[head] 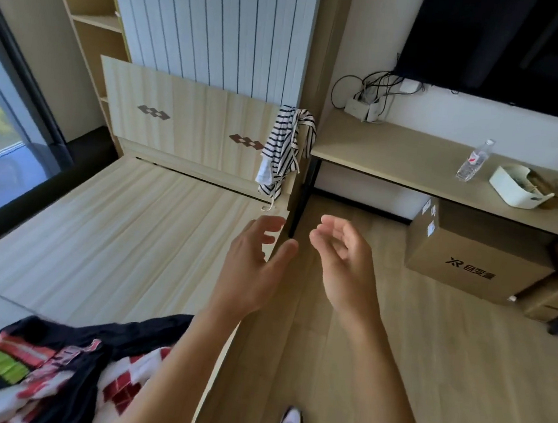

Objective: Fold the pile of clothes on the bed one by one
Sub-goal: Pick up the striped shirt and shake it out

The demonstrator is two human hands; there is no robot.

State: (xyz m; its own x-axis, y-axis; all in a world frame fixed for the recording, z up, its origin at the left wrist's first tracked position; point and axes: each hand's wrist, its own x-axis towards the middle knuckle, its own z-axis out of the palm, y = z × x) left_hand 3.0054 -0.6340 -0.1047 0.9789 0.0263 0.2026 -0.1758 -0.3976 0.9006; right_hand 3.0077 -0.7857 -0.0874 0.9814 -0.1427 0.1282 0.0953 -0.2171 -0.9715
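Two bare hands are raised side by side, close together but not touching. The left hand [255, 264] shows its back, fingers spread and relaxed, holding nothing, over the edge of the bed [113, 235]. The right hand [341, 262] turns its palm inward, fingers loosely curved, also holding nothing, above the wooden floor [374, 376]. The pile of clothes [47, 369], black, red, white and green, lies on the bed at the lower left, beside the left forearm. A striped garment [285, 150] hangs over the headboard corner. To the right, a desk [396, 158] carries a water bottle [474, 161] and a white basket [517, 188]; a cardboard box [472, 255] sits beneath.
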